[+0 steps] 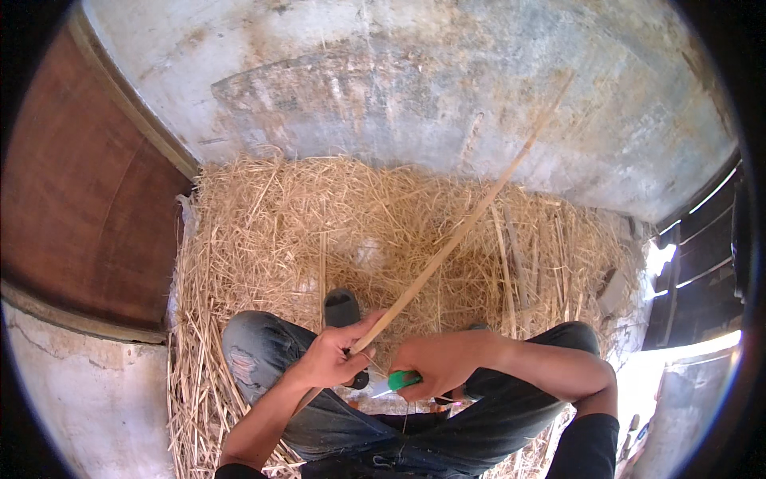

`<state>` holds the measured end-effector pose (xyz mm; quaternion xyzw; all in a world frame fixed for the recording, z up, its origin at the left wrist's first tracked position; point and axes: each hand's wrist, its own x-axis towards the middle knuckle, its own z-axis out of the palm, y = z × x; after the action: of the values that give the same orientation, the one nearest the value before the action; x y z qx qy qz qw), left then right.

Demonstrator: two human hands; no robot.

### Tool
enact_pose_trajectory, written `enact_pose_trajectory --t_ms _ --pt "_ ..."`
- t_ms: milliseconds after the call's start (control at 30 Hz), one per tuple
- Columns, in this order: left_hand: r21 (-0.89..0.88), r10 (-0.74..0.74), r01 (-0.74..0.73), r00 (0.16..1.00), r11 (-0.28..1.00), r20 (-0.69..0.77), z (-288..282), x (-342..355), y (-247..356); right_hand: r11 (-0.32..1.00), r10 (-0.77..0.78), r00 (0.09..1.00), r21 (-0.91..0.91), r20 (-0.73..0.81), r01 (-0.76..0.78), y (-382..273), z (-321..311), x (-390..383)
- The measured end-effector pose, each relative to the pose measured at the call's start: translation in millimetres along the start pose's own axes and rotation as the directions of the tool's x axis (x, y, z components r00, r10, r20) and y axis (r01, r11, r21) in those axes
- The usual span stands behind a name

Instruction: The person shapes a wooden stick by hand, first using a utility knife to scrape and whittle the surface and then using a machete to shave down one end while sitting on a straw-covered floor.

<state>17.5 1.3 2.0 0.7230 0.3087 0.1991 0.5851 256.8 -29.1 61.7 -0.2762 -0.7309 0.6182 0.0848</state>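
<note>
My left hand (333, 356) is closed around the lower part of a long, thin strip (455, 239) of pale wood or bamboo. From this grip the strip slants up and away to the right, its far end in front of the wall. Beside it, on the right, my right hand (447, 359) is wrapped round the green handle of a knife (404, 379). A bright bit of blade shows to the left of the handle, near my left hand. I cannot tell whether the blade touches the strip. Both hands are low, between my bent knees.
Straw and thin shavings (319, 199) cover the floor, with longer strips (511, 263) lying at the right. A stained wall (383, 88) stands ahead. On the left is a reddish-brown door panel (88, 184). A dark sandal (341, 307) is on my foot by my left knee.
</note>
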Motion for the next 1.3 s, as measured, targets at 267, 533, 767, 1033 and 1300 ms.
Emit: enact_pose_trajectory --t_ms 267,533,767,1033,1300 --pt "-0.242 0.066 -0.041 0.993 0.969 0.096 -4 -1 13 0.997 -0.030 0.933 0.078 0.358 0.002 10 -4 -1" --pt "0.079 -0.067 0.069 0.997 0.995 -0.033 -16 -3 8 0.982 -0.155 0.578 0.187 0.801 0.005 25 27 0" --pt "-0.169 -0.102 0.112 0.993 0.979 0.063 -15 -11 -2 0.815 0.378 0.896 -0.377 -0.231 -0.441 6 -64 -51" --pt "-0.407 -0.145 0.272 0.937 0.872 0.317 -16 -8 9 0.928 -0.110 0.536 -0.279 -0.837 -0.247 18 -64 -46" --pt "-0.371 -0.122 0.219 0.956 0.902 0.268 -11 -10 7 0.886 -0.018 0.336 -0.171 -0.942 -0.431 11 -65 -29"
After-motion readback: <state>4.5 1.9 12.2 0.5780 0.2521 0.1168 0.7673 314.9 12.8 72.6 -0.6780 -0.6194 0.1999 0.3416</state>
